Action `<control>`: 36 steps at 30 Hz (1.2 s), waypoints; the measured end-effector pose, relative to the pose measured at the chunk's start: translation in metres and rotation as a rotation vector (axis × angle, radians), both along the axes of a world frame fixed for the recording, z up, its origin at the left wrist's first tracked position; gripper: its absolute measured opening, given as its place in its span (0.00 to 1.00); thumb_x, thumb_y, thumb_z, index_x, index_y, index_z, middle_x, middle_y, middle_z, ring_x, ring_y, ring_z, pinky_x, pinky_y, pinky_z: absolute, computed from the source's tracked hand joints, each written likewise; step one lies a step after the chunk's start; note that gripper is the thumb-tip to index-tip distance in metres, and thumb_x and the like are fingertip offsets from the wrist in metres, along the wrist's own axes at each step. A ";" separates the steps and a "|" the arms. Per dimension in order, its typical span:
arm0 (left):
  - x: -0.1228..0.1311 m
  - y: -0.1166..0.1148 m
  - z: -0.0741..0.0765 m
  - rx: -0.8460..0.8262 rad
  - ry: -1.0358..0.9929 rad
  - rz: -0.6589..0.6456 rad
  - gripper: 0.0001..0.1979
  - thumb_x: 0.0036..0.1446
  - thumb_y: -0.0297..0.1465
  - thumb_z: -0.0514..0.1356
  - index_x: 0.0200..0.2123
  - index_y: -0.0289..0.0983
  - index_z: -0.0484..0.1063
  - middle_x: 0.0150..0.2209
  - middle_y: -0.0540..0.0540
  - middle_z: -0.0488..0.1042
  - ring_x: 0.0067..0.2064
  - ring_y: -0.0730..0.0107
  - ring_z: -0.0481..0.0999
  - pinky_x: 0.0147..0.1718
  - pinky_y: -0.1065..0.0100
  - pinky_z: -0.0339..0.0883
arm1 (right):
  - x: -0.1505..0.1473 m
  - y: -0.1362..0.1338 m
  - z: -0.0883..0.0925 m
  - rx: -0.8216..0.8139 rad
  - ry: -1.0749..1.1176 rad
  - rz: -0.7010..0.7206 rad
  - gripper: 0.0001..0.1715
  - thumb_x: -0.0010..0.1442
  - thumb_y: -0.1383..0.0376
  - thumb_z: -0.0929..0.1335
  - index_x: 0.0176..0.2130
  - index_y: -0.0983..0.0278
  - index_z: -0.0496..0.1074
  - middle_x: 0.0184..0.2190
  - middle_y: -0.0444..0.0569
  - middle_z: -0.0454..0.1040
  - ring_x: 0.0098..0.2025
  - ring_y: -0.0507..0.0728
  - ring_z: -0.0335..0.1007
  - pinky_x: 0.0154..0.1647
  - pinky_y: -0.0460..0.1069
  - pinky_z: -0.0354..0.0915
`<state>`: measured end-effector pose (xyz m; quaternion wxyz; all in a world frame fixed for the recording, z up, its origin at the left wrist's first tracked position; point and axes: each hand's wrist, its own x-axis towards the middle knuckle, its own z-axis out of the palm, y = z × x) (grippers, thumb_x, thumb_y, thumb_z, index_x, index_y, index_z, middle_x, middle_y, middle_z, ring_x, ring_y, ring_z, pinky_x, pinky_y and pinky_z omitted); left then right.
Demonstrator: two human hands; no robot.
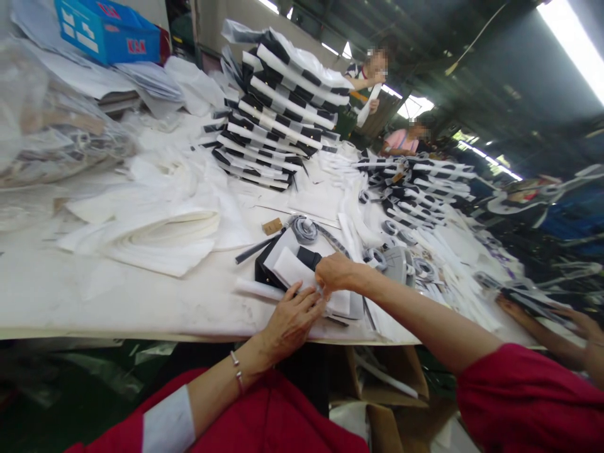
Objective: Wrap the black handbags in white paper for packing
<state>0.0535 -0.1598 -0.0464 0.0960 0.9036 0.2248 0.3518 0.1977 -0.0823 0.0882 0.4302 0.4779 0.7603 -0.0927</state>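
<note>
A black bag (262,269) with small metal studs lies at the front edge of the table, partly covered by a white foam sheet (291,267). My left hand (293,316) rests on the near side of the wrapping, fingers stretched out and laid flat. Beside it, my right hand (337,274) is closed, pinching the edge of the white foam sheet; its fingertips are partly hidden. A coiled strap in clear wrap (304,229) sits just behind the bag. A brown tag (272,226) lies to the left of the coil.
Folded white foam sheets (165,242) lie left of the bag. A tall stack of wrapped black-and-white bags (283,107) stands behind, with another stack (419,189) further right. A blue box (108,31) sits at back left. A co-worker's hands (519,314) are at right; a cardboard box (401,371) is below.
</note>
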 end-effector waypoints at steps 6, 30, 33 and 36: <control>0.001 -0.001 -0.003 0.024 -0.017 0.022 0.16 0.64 0.26 0.54 0.54 0.40 0.69 0.53 0.43 0.75 0.60 0.63 0.68 0.65 0.52 0.52 | 0.022 0.004 0.000 0.319 0.116 0.062 0.27 0.47 0.50 0.78 0.41 0.63 0.77 0.41 0.55 0.78 0.43 0.62 0.76 0.42 0.50 0.65; -0.023 0.014 0.002 0.249 0.084 -0.096 0.18 0.66 0.28 0.54 0.58 0.35 0.66 0.56 0.42 0.73 0.63 0.63 0.65 0.66 0.54 0.53 | 0.006 -0.095 -0.093 1.056 0.936 -0.258 0.23 0.70 0.61 0.57 0.57 0.64 0.71 0.56 0.57 0.73 0.59 0.62 0.69 0.59 0.61 0.66; -0.061 0.031 0.010 0.314 0.130 0.038 0.23 0.65 0.26 0.55 0.62 0.38 0.62 0.61 0.41 0.68 0.68 0.59 0.58 0.68 0.47 0.47 | 0.010 -0.098 -0.102 1.056 0.893 -0.152 0.24 0.70 0.60 0.59 0.61 0.64 0.68 0.59 0.58 0.70 0.61 0.63 0.67 0.60 0.61 0.66; -0.096 0.052 0.024 0.261 0.197 0.208 0.31 0.59 0.26 0.61 0.64 0.43 0.60 0.66 0.39 0.61 0.70 0.50 0.52 0.67 0.40 0.44 | 0.023 -0.097 -0.096 1.013 0.882 -0.083 0.27 0.69 0.58 0.61 0.63 0.64 0.65 0.60 0.59 0.69 0.61 0.64 0.66 0.60 0.62 0.66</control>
